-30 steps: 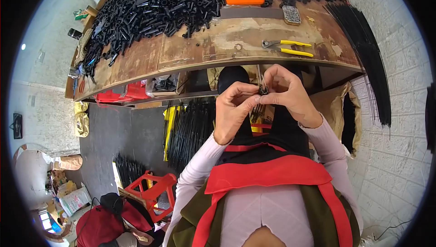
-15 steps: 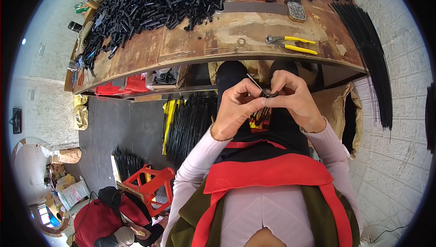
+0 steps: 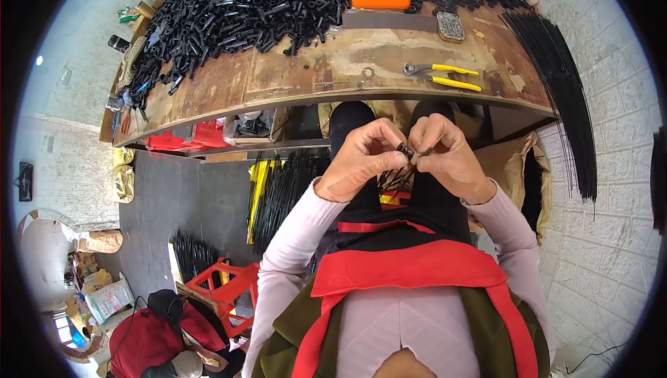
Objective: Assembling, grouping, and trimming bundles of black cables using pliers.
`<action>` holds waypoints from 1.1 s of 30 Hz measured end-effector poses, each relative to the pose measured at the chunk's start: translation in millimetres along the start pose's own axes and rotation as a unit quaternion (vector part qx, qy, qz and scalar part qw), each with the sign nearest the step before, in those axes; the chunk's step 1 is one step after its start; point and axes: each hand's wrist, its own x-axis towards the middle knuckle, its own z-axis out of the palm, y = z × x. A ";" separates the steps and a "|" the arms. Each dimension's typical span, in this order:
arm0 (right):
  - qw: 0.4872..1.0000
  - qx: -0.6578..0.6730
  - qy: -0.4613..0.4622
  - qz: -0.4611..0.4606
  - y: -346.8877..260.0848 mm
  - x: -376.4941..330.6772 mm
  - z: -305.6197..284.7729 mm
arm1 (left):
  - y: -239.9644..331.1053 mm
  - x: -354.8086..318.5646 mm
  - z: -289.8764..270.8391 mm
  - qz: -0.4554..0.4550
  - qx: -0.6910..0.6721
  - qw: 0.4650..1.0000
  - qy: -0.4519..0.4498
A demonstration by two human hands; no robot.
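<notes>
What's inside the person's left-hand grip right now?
The left hand pinches a small black piece; part of it shows on the side facing the right hand. The rest is covered by the left hand, so its full shape cannot be seen.

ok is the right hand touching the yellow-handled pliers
Apart: the head view plainly shows the table edge between the right hand and the pliers.

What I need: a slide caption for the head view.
Left grip pinching a small black part beside the right grip; yellow-handled pliers on the wooden bench.
</notes>
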 end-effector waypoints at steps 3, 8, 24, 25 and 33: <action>1.000 0.007 -0.014 0.012 -2.3 -3.0 1.2 | 0.4 -1.7 1.0 -0.030 -0.032 0.999 -0.032; 0.998 -0.042 0.030 -0.034 -0.1 -14.1 0.3 | 3.0 -9.4 2.2 -0.048 0.046 0.997 -0.049; 0.928 -0.340 0.136 0.070 -76.6 43.4 -125.6 | -5.6 34.8 -9.6 -0.026 0.075 0.987 0.142; 0.898 -0.409 0.152 0.059 -93.1 60.8 -148.8 | -5.5 36.8 -11.6 -0.028 0.064 0.989 0.131; 0.663 -0.702 0.235 -0.114 -101.0 201.8 -314.6 | -14.1 49.7 -22.4 -0.048 0.064 0.995 0.058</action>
